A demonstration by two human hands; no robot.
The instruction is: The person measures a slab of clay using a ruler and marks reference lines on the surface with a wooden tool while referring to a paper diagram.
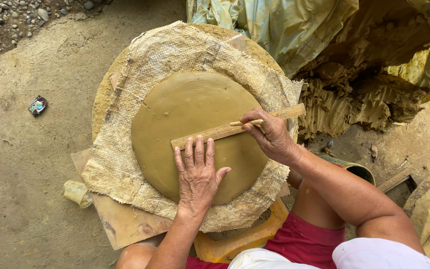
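Landmark: the flat round clay disc point(195, 134), olive-brown, smooth, seen from above.

Earth floor point(26, 199) lies all around the disc, with gravel at the far left corner. Far right of the disc: a raw clay heap point(364, 99), gouged and ridged, under a pale plastic sheet point(284, 30). Directly beneath the disc: a coarse burlap cloth point(150, 65), frayed, spread over a round board point(104, 94) whose rim shows left of the disc. Near edge of the disc: a yellow stool point(235, 244), partly hidden.

Across the disc's right half: a wooden ruler point(225, 130), lying flat on the clay, its right end overhanging the cloth.

Left hand point(197, 172): flat on the disc, grip wide, fingertips touching the ruler's near edge. Right hand point(269, 134): on the ruler's right part, grip closed on a thin stick point(247, 122) resting along the ruler.

Far left of the disc: a small crumpled wrapper point(38, 105) on the floor.
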